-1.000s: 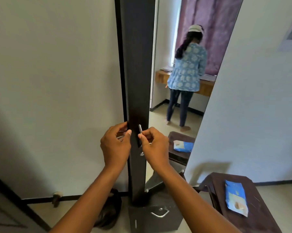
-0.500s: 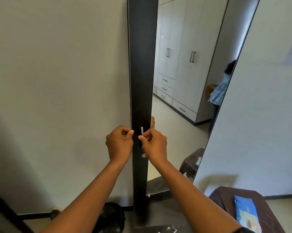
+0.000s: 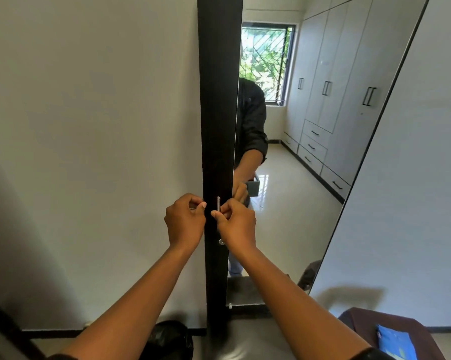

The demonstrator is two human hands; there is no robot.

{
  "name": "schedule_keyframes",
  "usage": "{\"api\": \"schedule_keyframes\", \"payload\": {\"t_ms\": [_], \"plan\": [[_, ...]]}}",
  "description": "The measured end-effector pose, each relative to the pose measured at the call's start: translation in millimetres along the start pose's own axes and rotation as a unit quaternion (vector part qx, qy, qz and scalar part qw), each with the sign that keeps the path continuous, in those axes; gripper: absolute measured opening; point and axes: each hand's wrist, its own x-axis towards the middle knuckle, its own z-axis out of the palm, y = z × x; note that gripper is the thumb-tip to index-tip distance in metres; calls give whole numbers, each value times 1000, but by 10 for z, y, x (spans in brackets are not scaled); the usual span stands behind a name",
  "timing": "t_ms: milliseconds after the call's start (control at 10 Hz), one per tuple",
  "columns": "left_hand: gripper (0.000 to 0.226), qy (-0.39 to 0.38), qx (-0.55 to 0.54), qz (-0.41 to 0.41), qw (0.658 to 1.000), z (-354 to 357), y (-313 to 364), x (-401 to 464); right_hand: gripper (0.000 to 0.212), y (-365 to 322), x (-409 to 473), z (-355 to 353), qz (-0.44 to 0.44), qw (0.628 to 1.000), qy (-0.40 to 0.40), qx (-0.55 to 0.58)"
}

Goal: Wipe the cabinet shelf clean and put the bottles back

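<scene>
My right hand (image 3: 236, 224) pinched the thin metal handle (image 3: 218, 203) on the dark front edge of the mirrored cabinet door (image 3: 217, 126), thumb and curled fingers closed round its lower end. My left hand (image 3: 184, 222) sat just beside it on the left edge of that dark strip, fingers curled tight with the thumb tip pressed against the edge; I could not tell what, if anything, it held. A small round metal fitting (image 3: 221, 241) showed on the strip just under my right hand. The mirror (image 3: 310, 178) faced right and reflected a window, tall wardrobes and my own dark sleeve. The cabinet shelf and the bottles were hidden from me behind the door. At the lower right corner stood a brown stool (image 3: 359, 323) with a blue packet (image 3: 395, 344) lying on its top. A black bag (image 3: 172, 339) sat on the floor by the foot of the door.
</scene>
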Motion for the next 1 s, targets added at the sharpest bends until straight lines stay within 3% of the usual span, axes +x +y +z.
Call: {"api": "schedule_keyframes", "payload": {"t_ms": [400,700,900,1000], "plan": [[7,22,10,0,1000,88,-4,-4,17,16,110,-65,-16,999,-37,26],[9,36,20,2,999,95,20,-50,18,16,144,-69,-38,997,-61,-19],[18,14,83,18,996,25,40,-33,19,-21,117,-151,-97,989,-75,-77],[22,30,112,37,993,-90,109,14,32,-164,161,-338,-177,975,-11,-130]]}}
